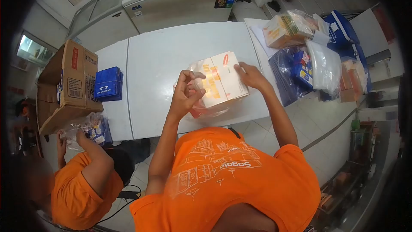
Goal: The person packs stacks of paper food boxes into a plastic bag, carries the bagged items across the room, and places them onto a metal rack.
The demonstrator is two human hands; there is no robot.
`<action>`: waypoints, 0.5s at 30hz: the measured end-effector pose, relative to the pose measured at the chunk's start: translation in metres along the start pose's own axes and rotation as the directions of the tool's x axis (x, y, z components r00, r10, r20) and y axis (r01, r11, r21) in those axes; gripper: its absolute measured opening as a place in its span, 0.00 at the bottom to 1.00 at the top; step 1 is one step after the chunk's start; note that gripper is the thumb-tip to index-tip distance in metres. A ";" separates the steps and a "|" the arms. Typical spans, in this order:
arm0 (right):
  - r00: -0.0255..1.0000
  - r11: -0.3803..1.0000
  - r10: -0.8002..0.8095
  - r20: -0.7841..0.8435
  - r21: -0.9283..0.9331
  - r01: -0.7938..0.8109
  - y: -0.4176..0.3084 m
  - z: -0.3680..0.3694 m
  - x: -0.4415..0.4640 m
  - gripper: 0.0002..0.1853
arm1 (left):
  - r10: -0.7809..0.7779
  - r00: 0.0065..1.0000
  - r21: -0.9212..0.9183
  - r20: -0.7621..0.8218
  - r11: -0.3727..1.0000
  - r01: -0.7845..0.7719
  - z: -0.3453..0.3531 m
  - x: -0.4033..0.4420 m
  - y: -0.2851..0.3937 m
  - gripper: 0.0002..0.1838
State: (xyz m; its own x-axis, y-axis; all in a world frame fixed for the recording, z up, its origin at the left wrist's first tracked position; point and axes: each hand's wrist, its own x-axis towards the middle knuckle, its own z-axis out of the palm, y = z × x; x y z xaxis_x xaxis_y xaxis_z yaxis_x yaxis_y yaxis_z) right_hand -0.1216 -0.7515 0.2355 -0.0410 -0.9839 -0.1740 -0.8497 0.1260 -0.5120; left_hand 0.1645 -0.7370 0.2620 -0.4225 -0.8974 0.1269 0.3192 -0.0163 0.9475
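1. At far left, a carton (68, 75) stands on the table (163, 47), its open side facing left; below it, a co-worker (81, 189) in orange has both hands at clear plastic (74, 141).
2. Just right of the carton lies a blue pile (109, 83).
3. Your left hand (185, 94) is at the stack's left edge, beside the bag (214, 111); its fingers curl, with the thumb apart from the forefinger; whether they pinch plastic, you cannot tell.
4. The stack (222, 79), pale with orange lettering, lies mid-table in front of you; the clear bag shows along its left and near sides.
5. Your right hand (254, 78) touches the stack's right edge; whether its fingers clamp there, you cannot tell.
6. At far right are a box (279, 36), a blue pack (303, 72), a clear packet (326, 68) and a blue case (346, 30).
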 end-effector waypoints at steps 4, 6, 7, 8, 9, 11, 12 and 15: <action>0.968 0.975 -0.222 -0.120 -0.035 0.219 0.020 -0.014 0.005 0.23 | 0.008 1.000 0.090 -0.030 0.996 -0.006 0.006 -0.001 -0.005 0.22; 0.983 0.980 -0.173 0.057 -0.085 0.178 0.043 -0.004 0.017 0.24 | 0.021 0.996 0.111 -0.083 0.994 -0.012 0.011 0.000 -0.011 0.23; 0.986 0.991 -0.110 0.124 -0.062 0.119 0.059 0.012 0.020 0.26 | 0.007 0.993 0.080 -0.121 0.997 0.003 0.014 0.000 -0.011 0.24; 0.980 0.997 -0.055 0.189 -0.046 0.064 0.065 0.021 0.023 0.27 | -0.002 0.987 0.049 -0.161 0.999 0.010 0.014 0.003 -0.009 0.25; 0.973 0.997 -0.043 0.225 -0.055 0.057 0.073 0.024 0.026 0.29 | 0.026 0.983 0.044 -0.183 0.999 -0.019 0.012 0.006 -0.009 0.25; 0.962 0.992 -0.057 0.266 -0.090 0.084 0.067 0.016 0.016 0.33 | 0.080 0.966 0.034 -0.246 0.997 -0.074 0.004 0.008 -0.007 0.27; 0.958 0.986 -0.083 0.275 -0.114 0.118 0.059 0.010 0.007 0.35 | 0.144 0.960 0.019 -0.238 0.989 -0.144 0.001 0.011 -0.005 0.30; 0.979 0.991 -0.044 0.200 -0.113 0.068 0.005 0.010 -0.015 0.37 | 0.252 0.941 0.030 -0.226 0.967 -0.252 0.005 0.030 0.009 0.34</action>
State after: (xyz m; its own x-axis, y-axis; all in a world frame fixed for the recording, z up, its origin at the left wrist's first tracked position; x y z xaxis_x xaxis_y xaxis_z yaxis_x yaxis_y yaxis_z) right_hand -0.1201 -0.7346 0.2267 0.1024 -0.9433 -0.3156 -0.9043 0.0438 -0.4245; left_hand 0.1504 -0.7618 0.2762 -0.1251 -0.9483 0.2916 0.3898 0.2233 0.8934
